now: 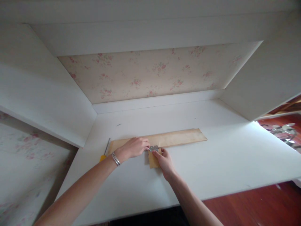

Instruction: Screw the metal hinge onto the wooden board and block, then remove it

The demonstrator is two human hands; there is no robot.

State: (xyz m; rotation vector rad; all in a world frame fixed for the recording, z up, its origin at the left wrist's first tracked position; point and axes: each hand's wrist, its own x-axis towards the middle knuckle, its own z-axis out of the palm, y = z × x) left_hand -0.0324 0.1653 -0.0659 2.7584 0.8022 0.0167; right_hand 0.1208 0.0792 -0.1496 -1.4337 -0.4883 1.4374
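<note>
"Where's the hinge?"

"The metal hinge (154, 147) sits at the near edge of the long wooden strip (181, 137), where the small wooden block (154, 162) meets it, on the white desktop (199, 169)."

"And the hands?"

"The left hand (134, 147) is narrowed to a pinch at the hinge, on what looks like a slim metal piece (149, 149) — maybe a screw, too small to be sure. The right hand (166, 162) grips the block, thumb on top near the hinge."

"How far along is it?"

"Partway, I'd judge. The hinge is in place over the joint, but whether any screw is already fixed, I can't tell. Tightening seems to be left: the yellow-handled screwdriver (102, 157) lies unheld by the strip's left end."

"Anything else out?"

"A small dark sliver (118, 125) behind the strip — I can't tell what it is."
</note>
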